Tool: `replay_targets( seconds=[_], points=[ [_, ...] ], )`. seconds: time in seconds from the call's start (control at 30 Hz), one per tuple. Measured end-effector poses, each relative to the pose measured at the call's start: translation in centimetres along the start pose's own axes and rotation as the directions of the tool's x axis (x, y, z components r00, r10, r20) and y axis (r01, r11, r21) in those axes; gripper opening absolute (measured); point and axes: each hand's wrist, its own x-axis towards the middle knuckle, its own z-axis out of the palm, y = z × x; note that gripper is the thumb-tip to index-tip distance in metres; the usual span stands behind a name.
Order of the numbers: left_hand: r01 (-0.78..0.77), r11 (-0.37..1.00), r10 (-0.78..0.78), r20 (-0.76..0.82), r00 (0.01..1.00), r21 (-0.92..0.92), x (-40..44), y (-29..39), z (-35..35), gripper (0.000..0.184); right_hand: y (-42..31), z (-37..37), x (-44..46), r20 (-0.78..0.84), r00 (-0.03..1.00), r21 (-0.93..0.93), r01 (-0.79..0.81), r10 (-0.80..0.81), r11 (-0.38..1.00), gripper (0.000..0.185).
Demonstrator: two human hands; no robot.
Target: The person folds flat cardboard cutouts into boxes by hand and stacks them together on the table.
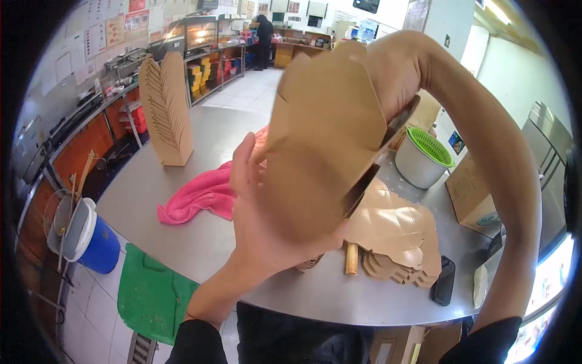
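Note:
A brown cardboard takeout box [327,133], partly folded, is held up close in front of me and slightly blurred. My left hand [267,224] cups it from below and the left, thumb raised along its side. Over the upper right edge reaches my right hand [394,73], wrist sharply bent; box panels hide its fingers. Below the box, a stack of flat cardboard blanks [394,233] lies on the metal table [212,255]. A tall stack of nested brown cardboard pieces [165,112] stands upright at the table's left. A pink cloth [200,194] lies crumpled beside my left hand.
A short wooden stick [351,259] and a dark phone [444,281] lie near the front edge. To the right are a pot with a green strainer [427,148] and a carton [473,194]. A blue bucket [97,242] and green bin lid [151,291] stand left.

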Motion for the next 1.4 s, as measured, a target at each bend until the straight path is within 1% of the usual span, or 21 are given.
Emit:
replay_targets(
  seconds=[0.27,0.47,0.53,0.6,0.7,0.73,0.77,0.8,0.87,0.93,1.0,1.03,1.1,1.13,1.17,1.2,1.23,1.27,1.33,1.37,1.4],
  points=[
    [0.02,0.984,-0.034,0.074,0.997,0.179,0.0,-0.2,-0.4,0.14,-0.6,0.7,-0.2,-0.017,0.999,-0.052,-0.044,0.043,0.998,0.032],
    [0.003,0.997,-0.007,0.048,0.999,0.075,-0.5,-0.4,0.1,0.139,-2.0,1.7,-1.5,-0.094,0.989,-0.12,-0.124,0.113,0.985,0.033],
    [0.126,0.987,-0.127,-0.001,0.992,-0.097,-0.3,-0.1,0.7,0.137,-2.3,2.1,-2.1,-0.153,0.981,-0.122,-0.142,0.122,0.982,0.033],
    [0.039,0.998,-0.038,0.012,0.999,-0.044,-0.3,-0.6,0.9,0.135,-2.4,2.7,-3.0,-0.258,0.962,-0.066,-0.114,0.094,0.991,0.033],
    [0.118,0.981,-0.115,0.031,0.993,-0.151,-0.3,0.0,1.0,0.129,1.2,4.6,-5.1,-0.645,0.752,0.169,0.316,-0.137,0.934,0.03],
    [0.22,0.91,-0.208,0.074,0.975,-0.352,-0.2,-0.1,1.0,0.123,2.0,5.6,-5.7,-0.745,0.639,0.177,0.467,-0.192,0.866,0.029],
    [0.271,0.855,-0.253,0.1,0.962,-0.443,-0.3,-0.3,0.8,0.12,2.3,7.4,-6.0,-0.95,0.306,0.221,0.542,0.054,0.811,0.03],
    [0.319,0.788,-0.298,0.126,0.946,-0.527,-0.4,-0.6,0.6,0.117,2.3,9.4,-6.0,-0.941,-0.066,0.219,0.632,0.333,0.744,0.031],
    [0.183,0.966,-0.136,0.242,0.961,-0.183,-0.6,-2.3,-0.2,0.104,1.1,14.4,-6.2,-0.856,-0.108,0.36,0.577,0.505,0.733,0.034],
    [0.18,0.929,-0.096,0.259,0.961,-0.324,-1.6,-4.0,0.1,0.101,0.0,21.2,-6.0,-0.774,0.121,0.584,0.513,0.621,0.629,0.036],
    [0.089,0.977,-0.089,0.013,0.996,-0.193,-3.4,-4.0,0.2,0.101,-2.1,26.8,-6.3,-0.741,0.392,0.663,0.292,0.545,0.69,0.036],
    [0.047,0.989,-0.067,-0.137,0.988,-0.141,-4.4,-3.8,0.5,0.1,-2.9,31.2,-5.2,-0.796,0.408,0.552,0.19,0.446,0.812,0.035],
    [-0.193,0.96,0.088,-0.438,0.895,-0.202,-7.2,-2.2,2.1,0.085,-4.3,35.3,-4.4,-0.821,0.436,0.447,0.091,0.368,0.89,0.033],
    [-0.356,0.912,0.248,-0.418,0.874,-0.203,-8.3,-1.7,2.4,0.075,-5.1,34.8,-4.3,-0.564,0.689,0.613,-0.02,0.455,0.79,0.035],
    [-0.506,0.834,0.401,-0.388,0.83,-0.22,-9.4,-1.2,2.7,0.065,-5.2,34.9,-4.4,-0.234,0.854,0.716,-0.173,0.465,0.677,0.039],
    [-0.573,0.788,0.505,-0.295,0.811,-0.224,-9.7,-0.8,2.9,0.06,-4.7,36.0,-4.7,-0.218,0.852,0.736,-0.177,0.476,0.654,0.039],
    [-0.63,0.736,0.599,-0.196,0.776,-0.247,-10.0,-0.4,3.2,0.054,-3.9,37.1,-5.0,-0.35,0.823,0.762,-0.028,0.447,0.647,0.029],
    [-0.517,0.78,0.573,0.07,0.816,-0.353,-10.3,0.4,4.1,0.054,-3.2,38.1,-5.3,-0.48,0.767,0.761,0.122,0.426,0.638,0.02],
    [-0.305,0.883,0.442,0.411,0.797,-0.357,-9.3,3.1,6.5,0.048,-2.3,38.3,-6.1,-0.501,0.73,0.76,0.116,0.464,0.639,0.018],
    [-0.229,0.932,0.343,0.479,0.808,-0.282,-7.6,4.8,8.3,0.043,-2.1,38.1,-6.4,-0.535,0.695,0.74,0.111,0.481,0.663,0.017],
    [-0.238,0.927,0.357,0.487,0.797,-0.29,-6.6,6.0,9.9,0.043,-2.1,37.8,-6.8,-0.534,0.684,0.748,0.109,0.497,0.655,0.017]
  ],
)
